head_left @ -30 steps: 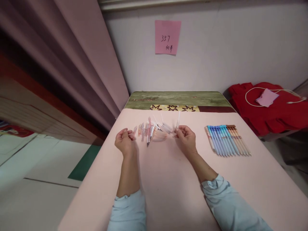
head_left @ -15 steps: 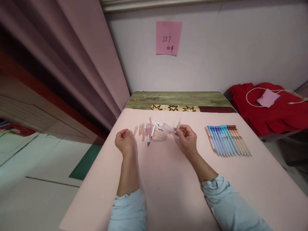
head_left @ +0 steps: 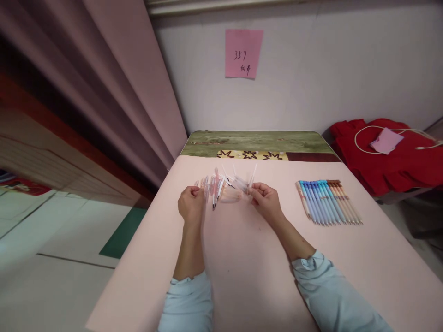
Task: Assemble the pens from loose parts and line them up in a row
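Note:
My right hand (head_left: 265,200) pinches a thin white pen refill (head_left: 254,174) that points up and away; something pale and translucent shows at the fingertips, perhaps a pen barrel. My left hand (head_left: 192,203) is closed, thumb against the fingers, and whatever it may hold is hidden. It is beside a row of clear and pinkish pen parts (head_left: 212,186), some partly covered by the fingers. Between the hands lie several dark-tipped white refills (head_left: 218,192), translucent pen barrels (head_left: 238,183) and a pale peach translucent heap (head_left: 230,195).
On the right of the pink-covered table (head_left: 235,258), several pens (head_left: 328,203) lie side by side, blue ones and brown ones. A pink note (head_left: 244,54) is stuck to the wall. Red cloth (head_left: 367,166) with a white cable is beyond the table's right edge.
My left hand has moved right, closer to the loose pen parts. My right hand has shifted slightly left, and the refill in it now leans more to the left.

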### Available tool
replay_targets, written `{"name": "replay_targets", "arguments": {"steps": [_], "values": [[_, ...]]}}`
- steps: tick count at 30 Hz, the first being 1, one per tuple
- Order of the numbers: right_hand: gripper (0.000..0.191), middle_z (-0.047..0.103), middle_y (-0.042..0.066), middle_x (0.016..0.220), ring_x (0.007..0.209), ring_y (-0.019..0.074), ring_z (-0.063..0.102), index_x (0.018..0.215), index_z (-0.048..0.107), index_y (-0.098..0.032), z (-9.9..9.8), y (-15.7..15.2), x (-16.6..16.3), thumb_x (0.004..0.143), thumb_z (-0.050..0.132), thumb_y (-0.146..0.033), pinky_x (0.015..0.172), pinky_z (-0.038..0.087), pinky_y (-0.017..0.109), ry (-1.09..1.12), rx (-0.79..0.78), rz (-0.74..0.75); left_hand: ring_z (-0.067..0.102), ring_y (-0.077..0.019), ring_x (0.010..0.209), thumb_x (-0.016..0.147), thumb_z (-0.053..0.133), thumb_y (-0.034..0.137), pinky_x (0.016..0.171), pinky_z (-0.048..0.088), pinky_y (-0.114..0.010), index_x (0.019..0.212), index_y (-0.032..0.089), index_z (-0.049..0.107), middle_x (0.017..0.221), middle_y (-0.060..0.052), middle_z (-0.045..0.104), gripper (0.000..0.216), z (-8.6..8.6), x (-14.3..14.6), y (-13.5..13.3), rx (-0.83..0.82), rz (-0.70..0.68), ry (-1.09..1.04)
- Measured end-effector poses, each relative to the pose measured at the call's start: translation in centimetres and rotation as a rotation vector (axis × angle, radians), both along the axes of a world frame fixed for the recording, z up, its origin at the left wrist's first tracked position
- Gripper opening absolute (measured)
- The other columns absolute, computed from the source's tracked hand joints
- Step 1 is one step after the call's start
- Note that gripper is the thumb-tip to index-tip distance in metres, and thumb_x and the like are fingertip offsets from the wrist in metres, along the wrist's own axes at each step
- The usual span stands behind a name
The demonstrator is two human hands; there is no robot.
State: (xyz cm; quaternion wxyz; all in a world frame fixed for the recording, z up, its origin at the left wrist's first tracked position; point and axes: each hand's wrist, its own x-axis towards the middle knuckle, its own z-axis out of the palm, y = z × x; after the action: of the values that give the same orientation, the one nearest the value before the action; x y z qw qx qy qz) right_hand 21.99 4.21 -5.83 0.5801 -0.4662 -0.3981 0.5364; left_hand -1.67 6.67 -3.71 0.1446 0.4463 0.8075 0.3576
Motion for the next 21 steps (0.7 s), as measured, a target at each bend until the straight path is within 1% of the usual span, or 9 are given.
{"name": "replay_targets", "arguments": {"steps": [4, 8, 11, 15, 17, 21], "values": [[0.028, 0.067, 0.000, 0.068, 0.046, 0.0075, 0.048, 0.086, 0.070, -0.017, -0.01, 0.19, 0.26, 0.073, 0.076, -0.041, 0.047, 0.037, 0.022, 0.082, 0.001, -0.014, 0.060, -0.0185, 0.068, 0.075, 0.062, 0.035, 0.064, 0.041, -0.030, 0.076, 0.024, 0.067, 0.073, 0.000, 0.067, 0.012, 0.03, -0.09, 0.02, 0.021, 0.022, -0.033], [0.028, 0.069, 0.001, 0.072, 0.048, 0.0077, 0.049, 0.090, 0.071, -0.017, -0.04, 0.24, 0.36, 0.074, 0.074, -0.040, 0.048, 0.035, 0.022, 0.087, -0.012, 0.023, 0.060, -0.0190, 0.070, 0.077, 0.059, 0.032, 0.066, 0.042, -0.031, 0.078, 0.023, 0.067, 0.074, -0.001, 0.068, 0.012, 0.33, -0.07, -0.07, 0.040, 0.032, -0.028], [0.029, 0.070, 0.002, 0.075, 0.048, 0.0080, 0.049, 0.092, 0.072, -0.017, 0.03, 0.21, 0.35, 0.075, 0.072, -0.040, 0.048, 0.034, 0.023, 0.082, -0.019, 0.053, 0.061, -0.0214, 0.075, 0.078, 0.059, 0.031, 0.069, 0.043, -0.033, 0.078, 0.023, 0.067, 0.080, -0.003, 0.068, 0.011, 0.47, 0.03, -0.22, 0.031, 0.032, 0.036], [0.029, 0.070, 0.002, 0.076, 0.049, 0.0080, 0.049, 0.094, 0.072, -0.017, 0.05, 0.23, 0.32, 0.075, 0.071, -0.039, 0.049, 0.035, 0.023, 0.109, -0.032, 0.062, 0.059, -0.0268, 0.090, 0.077, 0.061, 0.027, 0.079, 0.044, -0.038, 0.076, 0.022, 0.068, 0.090, -0.008, 0.068, 0.008, 0.36, 0.11, -0.31, 0.049, -0.008, 0.154], [0.029, 0.070, 0.002, 0.075, 0.049, 0.0080, 0.049, 0.094, 0.072, -0.018, -0.01, 0.27, 0.33, 0.075, 0.071, -0.039, 0.049, 0.035, 0.023, 0.114, -0.034, 0.066, 0.058, -0.0279, 0.092, 0.077, 0.060, 0.026, 0.083, 0.044, -0.039, 0.076, 0.022, 0.068, 0.090, -0.009, 0.067, 0.009, 0.31, 0.06, -0.28, 0.091, -0.004, 0.171], [0.029, 0.069, 0.002, 0.074, 0.050, 0.0084, 0.050, 0.094, 0.071, -0.017, -0.16, 0.31, 0.34, 0.075, 0.070, -0.039, 0.050, 0.036, 0.023, 0.085, -0.023, 0.071, 0.057, -0.0236, 0.084, 0.079, 0.057, 0.025, 0.085, 0.044, -0.037, 0.076, 0.021, 0.067, 0.086, -0.007, 0.065, 0.011, 0.28, -0.24, -0.11, 0.277, 0.109, 0.111]]}}
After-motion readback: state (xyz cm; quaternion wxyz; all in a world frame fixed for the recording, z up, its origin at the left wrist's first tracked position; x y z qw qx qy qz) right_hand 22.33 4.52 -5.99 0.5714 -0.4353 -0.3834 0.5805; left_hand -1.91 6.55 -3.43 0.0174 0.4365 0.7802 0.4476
